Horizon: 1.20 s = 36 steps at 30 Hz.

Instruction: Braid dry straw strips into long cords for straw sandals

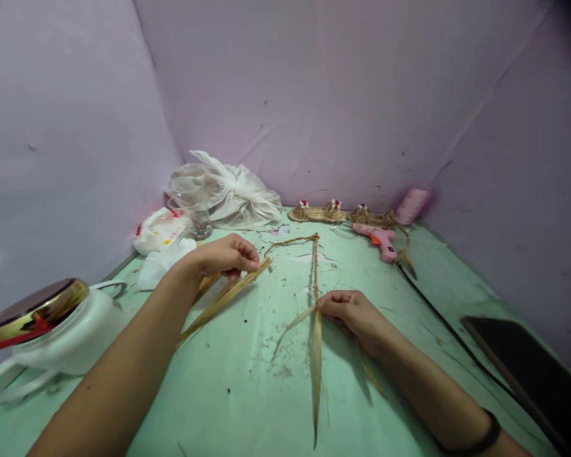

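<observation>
A thin braided cord (315,270) of dried plant fibre runs toward me from a bend near the middle of the table, with another length going left from that bend. My right hand (345,311) pinches its near end, where loose flat strips (316,374) fan out downward and to the left. Closed around a bundle of dry straw-coloured strips (226,295) is my left hand (233,255), at the left of the cord. The bundle's cut tips point up and right, close to the cord's left end.
Woven pieces with beads (318,214) lie at the back, beside a pink glue gun (380,240) and a pink spool (413,205). A tied plastic bag (238,193) is back left. A white teapot (80,336) stands left; a dark flat device (528,374) lies right.
</observation>
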### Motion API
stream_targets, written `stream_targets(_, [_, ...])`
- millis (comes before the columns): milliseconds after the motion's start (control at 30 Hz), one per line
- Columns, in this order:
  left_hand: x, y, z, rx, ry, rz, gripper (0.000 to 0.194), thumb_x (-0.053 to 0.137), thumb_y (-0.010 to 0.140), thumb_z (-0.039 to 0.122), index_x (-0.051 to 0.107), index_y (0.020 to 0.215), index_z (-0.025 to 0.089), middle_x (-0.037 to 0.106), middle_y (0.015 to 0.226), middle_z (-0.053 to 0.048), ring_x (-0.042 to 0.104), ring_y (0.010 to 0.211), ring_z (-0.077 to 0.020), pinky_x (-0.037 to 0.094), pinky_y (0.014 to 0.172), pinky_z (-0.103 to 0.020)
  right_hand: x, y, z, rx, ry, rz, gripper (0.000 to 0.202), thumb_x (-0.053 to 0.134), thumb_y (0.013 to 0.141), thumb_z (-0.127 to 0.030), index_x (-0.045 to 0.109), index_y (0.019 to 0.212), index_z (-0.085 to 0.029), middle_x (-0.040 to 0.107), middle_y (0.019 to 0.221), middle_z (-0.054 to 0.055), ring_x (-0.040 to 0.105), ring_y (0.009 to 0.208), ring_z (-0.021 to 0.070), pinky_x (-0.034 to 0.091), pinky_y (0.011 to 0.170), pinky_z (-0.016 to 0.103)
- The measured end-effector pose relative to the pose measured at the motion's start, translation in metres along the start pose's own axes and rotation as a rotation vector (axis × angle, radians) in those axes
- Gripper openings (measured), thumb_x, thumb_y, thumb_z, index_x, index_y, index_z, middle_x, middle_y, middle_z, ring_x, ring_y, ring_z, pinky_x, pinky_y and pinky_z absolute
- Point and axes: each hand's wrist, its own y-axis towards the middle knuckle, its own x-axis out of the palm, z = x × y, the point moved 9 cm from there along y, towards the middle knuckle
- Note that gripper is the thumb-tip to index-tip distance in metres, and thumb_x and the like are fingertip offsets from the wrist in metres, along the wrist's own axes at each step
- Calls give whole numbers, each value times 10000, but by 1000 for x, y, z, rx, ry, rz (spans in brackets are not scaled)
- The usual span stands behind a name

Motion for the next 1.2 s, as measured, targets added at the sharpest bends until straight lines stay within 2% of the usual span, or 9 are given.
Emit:
stream_targets(167, [28, 21, -6, -42, 94, 6, 100, 573, 565, 222, 581, 602, 129, 461, 453, 24, 408, 397, -66, 287, 393, -186, -2, 0, -1, -1, 33, 21, 85, 572, 553, -208, 539, 577, -133, 319, 366, -94, 189, 323, 15, 85, 360, 208])
stream_targets(267, [22, 27, -10, -93, 199, 129, 142, 531, 569, 226, 606, 621, 116, 501, 492, 7, 413, 410, -73, 321, 413, -200, -3, 0, -2, -3, 46, 28, 82, 577, 547, -201, 533, 566, -135, 332, 371, -93, 192, 325, 15, 92, 358, 205])
stream_targets(367, [10, 23, 0, -62, 307, 249, 216, 497, 590, 259, 620, 697, 119, 540, 554, -3, 428, 436, -83, 336, 432, -209, -3, -1, -3, -7, 33, 24, 77, 573, 551, -200, 529, 553, -136, 335, 367, -90, 191, 325, 16, 89, 357, 207])
stream_targets(500, [16, 17, 14, 1, 490, 218, 178, 511, 548, 239, 625, 647, 144, 561, 565, -2, 474, 523, -110, 337, 484, -209, -3, -2, -4, -15, 16, 28, 69, 563, 562, -193, 528, 541, -137, 320, 364, -90, 186, 327, 17, 95, 357, 209])
stream_targets(667, [34, 22, 7, -29, 660, 195, 149, 513, 529, 232, 630, 602, 176, 581, 574, -13, 486, 541, -131, 309, 472, -222, -2, -3, -4, -18, 14, 30, 59, 558, 563, -185, 531, 548, -135, 316, 368, -92, 189, 332, 17, 96, 359, 208])
stream_targets(800, [41, 23, 7, -17, 650, 183, 148, 483, 533, 193, 620, 582, 169, 574, 573, -14, 474, 540, -123, 296, 467, -220, -3, -2, -4, -19, 20, 24, 65, 561, 563, -193, 539, 560, -133, 315, 371, -93, 181, 328, 16, 87, 357, 209])
stream_targets(933, [58, 15, 25, 49, 520, 105, 154, 486, 568, 234, 612, 620, 164, 558, 553, -3, 455, 524, -115, 286, 462, -216, -3, 1, -3, -17, 71, -7, 74, 571, 560, -200, 532, 566, -137, 313, 368, -95, 172, 322, 17, 76, 353, 214])
stream_targets(1100, [71, 10, 39, 62, 664, 242, 117, 481, 567, 204, 593, 569, 170, 570, 556, -32, 463, 527, -129, 274, 483, -239, -3, 2, -3, -27, 100, -28, 77, 577, 556, -199, 543, 586, -137, 337, 380, -90, 185, 324, 19, 69, 350, 215])
stream_targets(1200, [81, 15, 34, 63, 670, 221, 110, 477, 551, 180, 585, 566, 170, 576, 559, -34, 474, 529, -133, 284, 489, -239, -3, 2, -2, -26, 105, -41, 74, 573, 556, -200, 537, 575, -138, 340, 380, -88, 186, 322, 19, 67, 348, 215])
